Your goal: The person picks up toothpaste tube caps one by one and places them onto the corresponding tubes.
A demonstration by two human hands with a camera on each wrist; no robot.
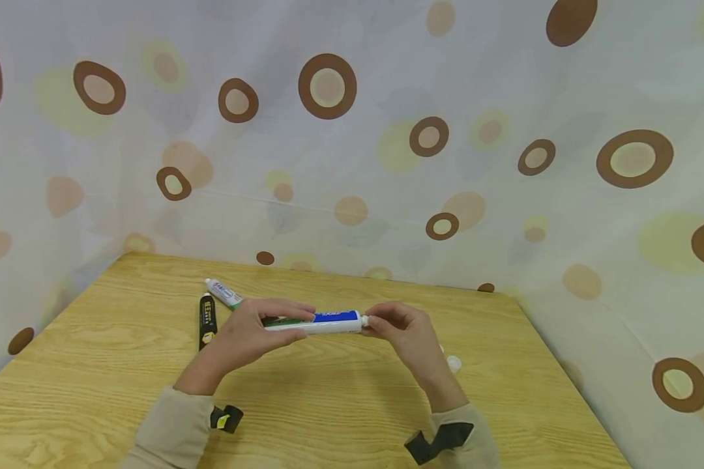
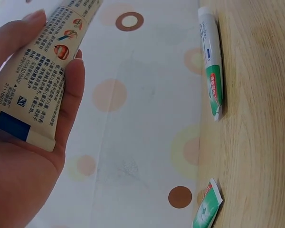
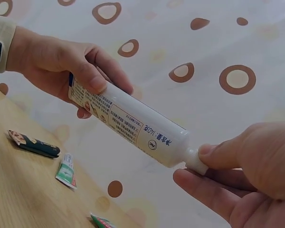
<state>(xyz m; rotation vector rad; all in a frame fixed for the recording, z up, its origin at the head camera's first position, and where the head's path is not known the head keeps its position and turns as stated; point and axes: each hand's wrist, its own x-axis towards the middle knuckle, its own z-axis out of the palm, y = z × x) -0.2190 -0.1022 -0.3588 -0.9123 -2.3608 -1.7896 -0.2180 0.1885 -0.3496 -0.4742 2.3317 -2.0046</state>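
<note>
One patterned sheet (image 1: 328, 169), pale with brown rings and soft spots, rises behind the desk (image 1: 328, 410) and along its left and right edges. Two beige sleeves (image 1: 173, 426) reach in from the near edge. The left hand (image 1: 243, 333) grips the toothpaste tube (image 1: 336, 322) by its flat end, thumb on one side, fingers on the other; the right hand (image 1: 407, 333) pinches the white cap (image 3: 196, 162) at the nozzle. This tube, white with blue and green, is held above the middle of the desk, roughly along the far edge, its nozzle toward the right edge. Toward the far left corner lie a black tube (image 1: 208, 322) and a white-and-green tube (image 1: 223, 293); the left wrist view shows another green tube's end (image 2: 208, 207). Smallest, a loose white lid (image 1: 454, 364) lies beyond the right forearm, toward the right edge.
</note>
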